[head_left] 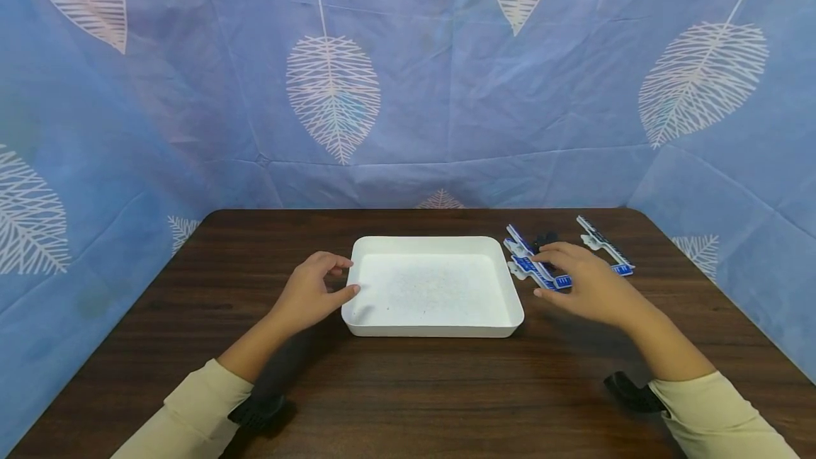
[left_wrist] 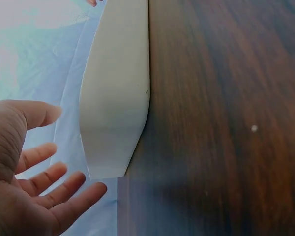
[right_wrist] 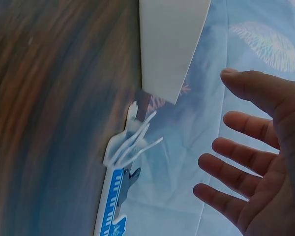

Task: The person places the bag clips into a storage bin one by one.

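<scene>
Two cream fabric sleeves [head_left: 191, 409], nearest the camera. One left hand [head_left: 309, 287]: thumb and fingers spread. Just right of it, one tray [head_left: 433, 287]: white, smooth, shallow, rectangular, corners rounded; contact cannot be told. One right hand [head_left: 589, 285]: fingers spread, slightly bent, above at least three clips [head_left: 524, 249], long, narrow, ruler-marked, lying left of, below and beyond it; exact count obscured. Beneath both hands, one table [head_left: 395, 402], dark wood grain.

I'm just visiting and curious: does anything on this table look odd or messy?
Slightly. The white tray has small dark specks and a greyish patch on its floor, standing out against the white; dirt or wear, I can't tell. Right of it, blue-and-white clips lie jumbled at different angles.
</scene>
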Demonstrator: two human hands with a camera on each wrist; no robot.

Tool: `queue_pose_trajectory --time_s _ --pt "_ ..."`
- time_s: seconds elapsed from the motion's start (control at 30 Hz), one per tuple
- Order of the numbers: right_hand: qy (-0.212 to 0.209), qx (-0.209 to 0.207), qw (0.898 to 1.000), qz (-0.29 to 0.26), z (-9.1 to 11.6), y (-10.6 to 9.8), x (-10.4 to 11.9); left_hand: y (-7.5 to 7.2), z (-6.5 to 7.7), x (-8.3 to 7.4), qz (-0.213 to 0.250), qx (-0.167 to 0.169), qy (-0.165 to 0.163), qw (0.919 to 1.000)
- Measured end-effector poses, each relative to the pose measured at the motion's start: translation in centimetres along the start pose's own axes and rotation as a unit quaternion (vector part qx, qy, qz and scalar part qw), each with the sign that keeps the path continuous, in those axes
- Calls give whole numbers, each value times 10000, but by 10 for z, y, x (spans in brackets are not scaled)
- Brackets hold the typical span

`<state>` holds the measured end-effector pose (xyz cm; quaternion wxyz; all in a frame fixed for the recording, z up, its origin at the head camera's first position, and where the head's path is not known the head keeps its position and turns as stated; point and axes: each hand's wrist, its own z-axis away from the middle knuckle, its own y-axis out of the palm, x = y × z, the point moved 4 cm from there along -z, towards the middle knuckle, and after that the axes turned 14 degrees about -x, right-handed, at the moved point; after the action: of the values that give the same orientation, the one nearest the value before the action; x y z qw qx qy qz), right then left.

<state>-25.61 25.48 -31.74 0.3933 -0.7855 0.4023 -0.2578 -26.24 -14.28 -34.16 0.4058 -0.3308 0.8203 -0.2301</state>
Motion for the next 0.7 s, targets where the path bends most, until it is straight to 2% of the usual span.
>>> queue_pose_trajectory --time_s 0.2,0.47,0.57,0.7 --pt "-8 -9 10000 12 2 -1 -11 5 -2 9 -65 371 -615 9974" --pt "139 88 9999 40 2 1 -24 13 -3 20 490 719 -1357 9869" --pt "205 189 9996 23 2 4 -30 16 -3 23 825 816 -1675 9790" --pt "326 297 9990 27 3 7 -38 21 -4 27 1414 918 -2207 9607"
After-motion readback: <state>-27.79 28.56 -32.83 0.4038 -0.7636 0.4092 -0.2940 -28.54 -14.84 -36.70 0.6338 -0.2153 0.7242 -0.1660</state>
